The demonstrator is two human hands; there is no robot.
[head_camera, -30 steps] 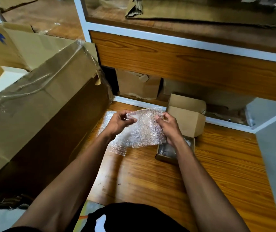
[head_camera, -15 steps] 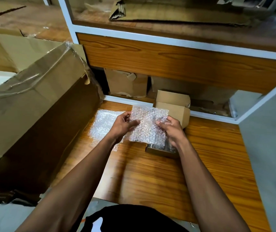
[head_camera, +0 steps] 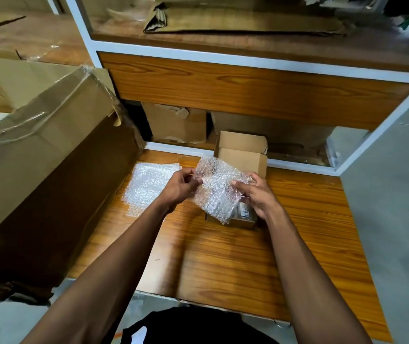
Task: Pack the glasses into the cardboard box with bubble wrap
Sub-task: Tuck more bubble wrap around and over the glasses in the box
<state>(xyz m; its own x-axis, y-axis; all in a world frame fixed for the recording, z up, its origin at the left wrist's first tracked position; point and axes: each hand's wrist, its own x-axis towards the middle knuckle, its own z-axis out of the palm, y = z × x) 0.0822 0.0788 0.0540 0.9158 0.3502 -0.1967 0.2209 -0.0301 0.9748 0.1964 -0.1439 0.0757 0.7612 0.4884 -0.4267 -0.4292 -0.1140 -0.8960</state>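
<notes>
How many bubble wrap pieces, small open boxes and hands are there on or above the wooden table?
Bubble wrap pieces: 2 (held, lying flat)
Small open box: 1
Hands: 2 (left hand, right hand)
Total: 5

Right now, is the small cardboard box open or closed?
Open: the small cardboard box has its lid flap standing up behind the bubble wrap sheet.

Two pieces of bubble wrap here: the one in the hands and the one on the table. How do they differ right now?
The held bubble wrap is lifted and pinched by the left hand and right hand over the small cardboard box; the spare bubble wrap lies flat on the table, untouched, left of the box. The held piece looks crumpled and tilted; the spare one spreads out smooth. Both are clear.
</notes>
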